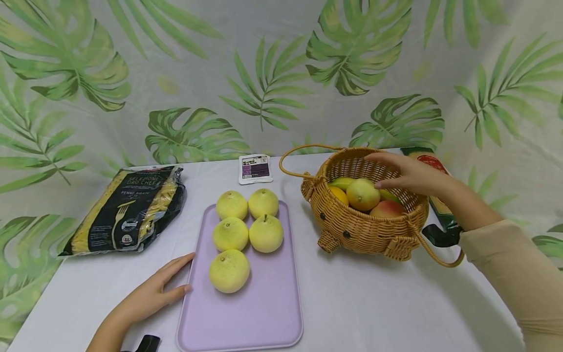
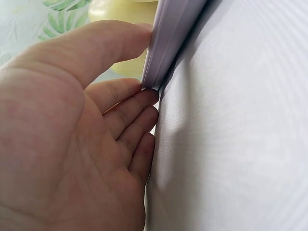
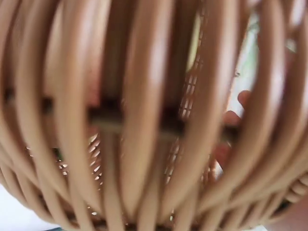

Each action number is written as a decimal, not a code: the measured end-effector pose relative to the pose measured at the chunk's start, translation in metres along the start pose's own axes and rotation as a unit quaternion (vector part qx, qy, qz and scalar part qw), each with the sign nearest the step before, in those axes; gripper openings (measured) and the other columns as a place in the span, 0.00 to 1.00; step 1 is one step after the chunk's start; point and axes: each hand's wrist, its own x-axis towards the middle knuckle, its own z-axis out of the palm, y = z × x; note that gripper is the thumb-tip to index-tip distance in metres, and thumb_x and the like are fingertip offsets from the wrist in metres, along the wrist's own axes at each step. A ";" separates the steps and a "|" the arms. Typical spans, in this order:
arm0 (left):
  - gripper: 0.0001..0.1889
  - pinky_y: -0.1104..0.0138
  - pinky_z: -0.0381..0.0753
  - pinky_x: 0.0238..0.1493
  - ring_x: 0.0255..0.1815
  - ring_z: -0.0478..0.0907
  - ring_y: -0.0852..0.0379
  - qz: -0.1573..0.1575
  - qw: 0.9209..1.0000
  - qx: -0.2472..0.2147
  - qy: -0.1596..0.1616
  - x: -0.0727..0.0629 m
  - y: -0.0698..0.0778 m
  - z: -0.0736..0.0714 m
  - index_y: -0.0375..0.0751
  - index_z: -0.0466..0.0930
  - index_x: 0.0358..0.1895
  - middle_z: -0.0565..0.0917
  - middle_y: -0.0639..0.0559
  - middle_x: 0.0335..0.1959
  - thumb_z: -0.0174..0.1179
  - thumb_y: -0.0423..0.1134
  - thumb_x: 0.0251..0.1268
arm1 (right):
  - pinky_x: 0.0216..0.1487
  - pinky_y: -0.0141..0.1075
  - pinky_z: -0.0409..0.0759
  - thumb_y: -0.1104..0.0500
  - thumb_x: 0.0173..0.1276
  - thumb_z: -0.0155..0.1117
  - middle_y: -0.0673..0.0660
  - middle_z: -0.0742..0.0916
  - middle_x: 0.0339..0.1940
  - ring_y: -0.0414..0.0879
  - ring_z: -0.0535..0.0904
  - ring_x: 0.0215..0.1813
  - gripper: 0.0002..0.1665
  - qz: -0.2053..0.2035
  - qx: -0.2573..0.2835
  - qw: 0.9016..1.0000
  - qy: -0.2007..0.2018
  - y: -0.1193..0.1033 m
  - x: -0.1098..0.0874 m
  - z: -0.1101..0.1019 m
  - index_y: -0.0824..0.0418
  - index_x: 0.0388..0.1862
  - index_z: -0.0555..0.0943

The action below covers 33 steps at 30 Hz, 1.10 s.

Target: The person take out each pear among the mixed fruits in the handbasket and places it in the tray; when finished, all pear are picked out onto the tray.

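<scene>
My left hand [image 1: 151, 293] lies at the left edge of a lilac tray [image 1: 264, 313], its fairly straight fingers and thumb touching the rim, as the left wrist view confirms. Several round yellow-green fruits [image 1: 229, 271] sit on the tray's far half. My right hand [image 1: 411, 173] reaches over a pig-faced wicker basket [image 1: 365, 237] with fingers extended. Its thumb is close to a yellow-green fruit [image 1: 363, 194] in the basket; contact cannot be told. Around that fruit lie a reddish fruit [image 1: 387, 209] and an orange one [image 1: 339, 195]. Wicker strands [image 3: 144, 96] mostly block the right wrist view.
A black and yellow bag of penne [image 1: 127, 210] lies on the left of the white table. Behind the tray is a small white packet [image 1: 255, 169]. A green package [image 1: 440, 200] is partly hidden behind the basket, whose loop handles [image 1: 303, 145] stick out sideways.
</scene>
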 end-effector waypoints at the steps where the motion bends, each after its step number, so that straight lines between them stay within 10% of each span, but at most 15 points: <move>1: 0.34 0.41 0.52 0.58 0.65 0.52 0.40 0.000 1.000 -0.001 0.000 0.000 0.000 0.000 0.51 0.57 0.68 0.60 0.44 0.65 0.58 0.48 0.59 | 0.55 0.58 0.63 0.55 0.60 0.64 0.61 0.66 0.64 0.59 0.62 0.61 0.37 -0.001 -0.001 1.000 -0.006 0.001 0.001 0.001 0.58 0.66 0.61; 33: 0.34 0.40 0.51 0.58 0.65 0.51 0.39 0.000 1.000 0.002 -0.002 0.000 0.002 0.000 0.49 0.56 0.68 0.60 0.42 0.65 0.58 0.48 0.59 | 0.52 0.51 0.69 0.47 0.58 0.63 0.63 0.70 0.61 0.58 0.67 0.57 0.35 0.030 -0.044 0.995 -0.088 0.012 0.020 0.027 0.58 0.62 0.68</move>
